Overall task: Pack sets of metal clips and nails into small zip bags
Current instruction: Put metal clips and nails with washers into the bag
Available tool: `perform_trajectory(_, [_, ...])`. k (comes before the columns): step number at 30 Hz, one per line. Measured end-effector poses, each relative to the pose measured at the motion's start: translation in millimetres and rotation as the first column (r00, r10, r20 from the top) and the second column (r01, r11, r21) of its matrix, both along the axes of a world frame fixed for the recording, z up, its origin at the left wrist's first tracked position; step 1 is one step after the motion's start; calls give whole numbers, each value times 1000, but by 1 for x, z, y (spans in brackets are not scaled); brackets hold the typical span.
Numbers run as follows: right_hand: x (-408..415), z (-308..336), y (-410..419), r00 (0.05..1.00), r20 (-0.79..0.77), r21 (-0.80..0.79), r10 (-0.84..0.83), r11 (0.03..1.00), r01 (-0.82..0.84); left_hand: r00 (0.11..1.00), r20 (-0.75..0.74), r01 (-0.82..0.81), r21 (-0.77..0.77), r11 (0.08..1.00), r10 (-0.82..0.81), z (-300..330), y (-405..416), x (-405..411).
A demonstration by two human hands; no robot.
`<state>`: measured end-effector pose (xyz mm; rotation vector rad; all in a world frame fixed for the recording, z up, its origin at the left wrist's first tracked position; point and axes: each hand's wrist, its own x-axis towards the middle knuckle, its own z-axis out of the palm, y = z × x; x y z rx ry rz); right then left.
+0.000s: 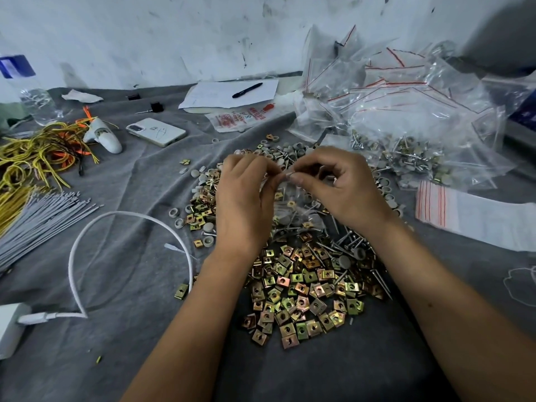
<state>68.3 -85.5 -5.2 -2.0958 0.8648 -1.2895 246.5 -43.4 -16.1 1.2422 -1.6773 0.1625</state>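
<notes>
Item, small zip bag (290, 198): clear, hanging between my two hands above the heap, its top edge pinched at both sides; I see grey caps and nails inside its lower part. Left hand (246, 198): fingers curled, thumb and forefinger pinching the bag's top at the left. Right hand (339, 187): fingers curled, thumb and forefinger pinching the bag's top at the right, fingertips of the two hands almost touching. Metal clips (301, 288): square, brass and greenish, heaped on the grey cloth (130, 181) directly below and nearer than my hands, between my forearms. Nails (345, 242): loose, strewn just under my right wrist, mixed with grey caps (358, 252). Filled bags (412, 134): piled well to the right, beyond my right hand. Stack of empty bags (464, 216): flat, red-striped, right of my right forearm. Phone (156, 131), pen (247, 90) on paper (214, 95), yellow wires (32, 158), white cable (95, 227): off to the left and behind, apart from my hands
</notes>
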Motion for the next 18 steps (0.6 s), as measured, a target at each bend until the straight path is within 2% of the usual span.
perform_trajectory(3, [-1,4,-1,998,-38,-85,-43,996,40,998,50,31,7,999,-31,-1,0,0])
perform_trajectory(9, [1,2,0,988,-139,-124,-73,991,56,993,100,49,83,995,-57,-4,-2,0])
perform_trajectory(18, [3,2,0,978,-199,-166,-69,986,36,997,21,77,86,993,-79,-4,-3,0])
